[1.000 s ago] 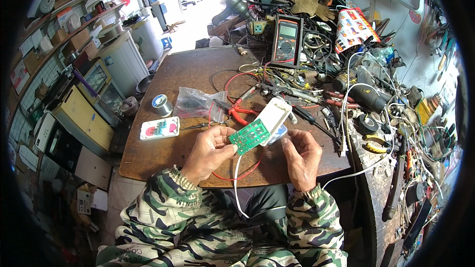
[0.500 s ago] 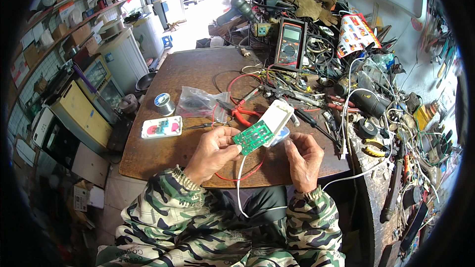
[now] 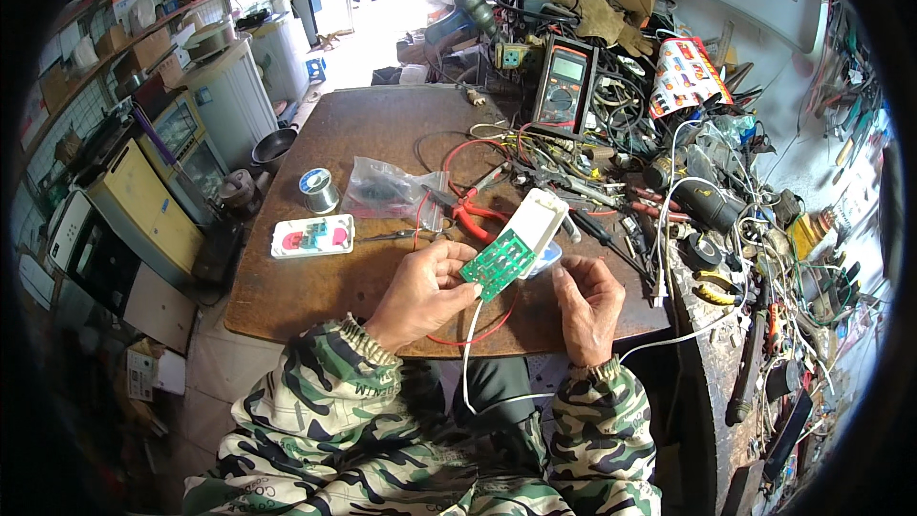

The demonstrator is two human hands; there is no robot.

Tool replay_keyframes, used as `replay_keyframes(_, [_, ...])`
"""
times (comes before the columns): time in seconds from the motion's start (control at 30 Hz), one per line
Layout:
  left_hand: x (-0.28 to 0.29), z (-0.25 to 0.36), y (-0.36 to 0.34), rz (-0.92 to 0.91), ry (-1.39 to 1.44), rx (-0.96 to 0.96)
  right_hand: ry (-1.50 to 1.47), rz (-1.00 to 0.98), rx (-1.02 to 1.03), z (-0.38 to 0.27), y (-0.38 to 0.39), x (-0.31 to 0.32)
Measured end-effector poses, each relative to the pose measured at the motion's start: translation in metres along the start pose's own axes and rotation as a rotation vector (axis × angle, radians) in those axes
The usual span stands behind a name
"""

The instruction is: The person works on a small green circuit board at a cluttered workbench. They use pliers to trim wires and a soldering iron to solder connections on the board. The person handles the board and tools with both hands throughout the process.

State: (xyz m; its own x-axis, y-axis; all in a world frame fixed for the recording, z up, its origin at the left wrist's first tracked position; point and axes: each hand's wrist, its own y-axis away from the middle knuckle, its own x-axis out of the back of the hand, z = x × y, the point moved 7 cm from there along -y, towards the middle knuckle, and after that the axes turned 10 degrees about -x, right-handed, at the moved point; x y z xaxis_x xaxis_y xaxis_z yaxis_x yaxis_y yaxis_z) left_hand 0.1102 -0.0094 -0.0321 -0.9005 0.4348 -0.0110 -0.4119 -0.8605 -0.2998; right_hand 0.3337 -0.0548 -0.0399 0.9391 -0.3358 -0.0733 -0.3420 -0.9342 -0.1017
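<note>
On the wooden bench point(image 3: 287, 301), from where I stand beside the person, a shallow white tray-like shell point(image 3: 312, 237) with pink and teal contents lies at the left, with a spool of silvery wire point(image 3: 318, 190) just beyond it. Next comes the left hand point(image 3: 420, 296), its camouflage-sleeved forearm rising from the lower edge and angled inward; thumb and fingers pinch the near left end of a green circuit board point(image 3: 499, 266). The board is held tilted above the near edge of the bench, its face with pale metallic marks turned toward the person. It looks light and stiff, probably brittle if bent, so the bare edges and corners seem the safest hold. A white cable point(image 3: 467, 354) hangs below it, limp and bendable, and could tug at the board. Against the board's far right edge leans an open white plastic casing point(image 3: 537, 218), likely light, rigid and rather smooth, best gripped by its side walls; whether the two are joined I cannot tell. Rightmost, the right hand point(image 3: 589, 306) stands upright near the casing, wrist nearly straight, fingers loosely curled and thumb close to the forefinger; whether something small is pinched there, I cannot tell.
</note>
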Motion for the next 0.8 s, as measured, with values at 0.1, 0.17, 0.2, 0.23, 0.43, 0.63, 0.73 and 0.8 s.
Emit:
replay_keyframes(0.1, [-0.001, 0.000, 0.001, -0.007, 0.012, -0.007, 0.000, 0.007, -0.009, 0.000, 0.000, 0.000])
replay_keyframes(0.17, [-0.002, 0.001, 0.001, -0.015, 0.008, -0.002, -0.008, 0.009, -0.015, 0.001, -0.001, 0.000])
replay_keyframes(0.2, [-0.002, 0.003, 0.000, -0.021, -0.001, 0.003, -0.008, 0.014, -0.017, 0.001, 0.000, 0.001])
replay_keyframes(0.23, [-0.003, 0.003, 0.000, -0.028, -0.009, 0.008, -0.007, 0.020, -0.020, 0.001, 0.000, 0.001])
replay_keyframes(0.43, [-0.003, 0.006, 0.001, -0.034, -0.010, -0.010, 0.011, 0.003, 0.007, 0.001, -0.001, -0.002])
replay_keyframes(0.63, [-0.001, 0.004, 0.000, -0.022, -0.044, -0.026, 0.081, -0.154, 0.045, -0.002, 0.007, -0.016])
replay_keyframes(0.73, [0.000, 0.007, 0.001, -0.013, -0.019, -0.008, 0.419, -0.281, 0.251, -0.021, 0.019, -0.029])
replay_keyframes(0.8, [0.001, 0.005, 0.002, 0.003, -0.016, -0.026, 0.488, -0.326, 0.381, -0.030, 0.025, -0.041])
